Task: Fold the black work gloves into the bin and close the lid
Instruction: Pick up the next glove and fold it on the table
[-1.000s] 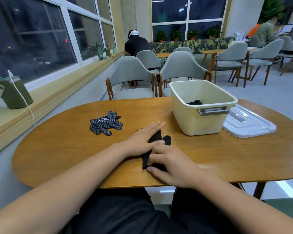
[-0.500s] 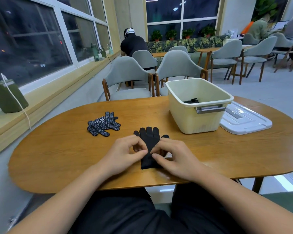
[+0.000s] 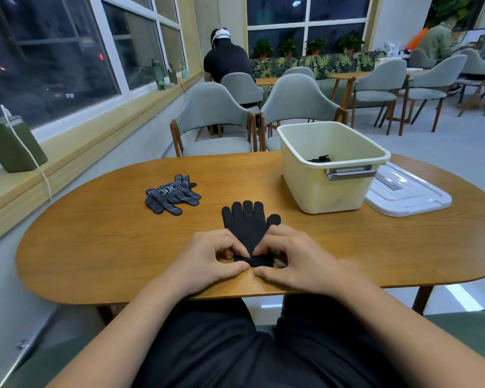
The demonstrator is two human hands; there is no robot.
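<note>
Plain black glove (image 3: 247, 225), white-dotted dark gloves (image 3: 172, 197), cream bin (image 3: 328, 189), white lid (image 3: 409, 194).

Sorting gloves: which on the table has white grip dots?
The dotted gloves lying at left, away from the bin; the plain black glove has none.

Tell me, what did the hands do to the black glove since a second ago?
The left hand slid back off the plain black knit glove, which it had pressed flat. Now it and the right hand pinch the cuff, and its finger end lies uncovered. The dotted black gloves, cream plastic bin and white flat lid stayed put.
</note>
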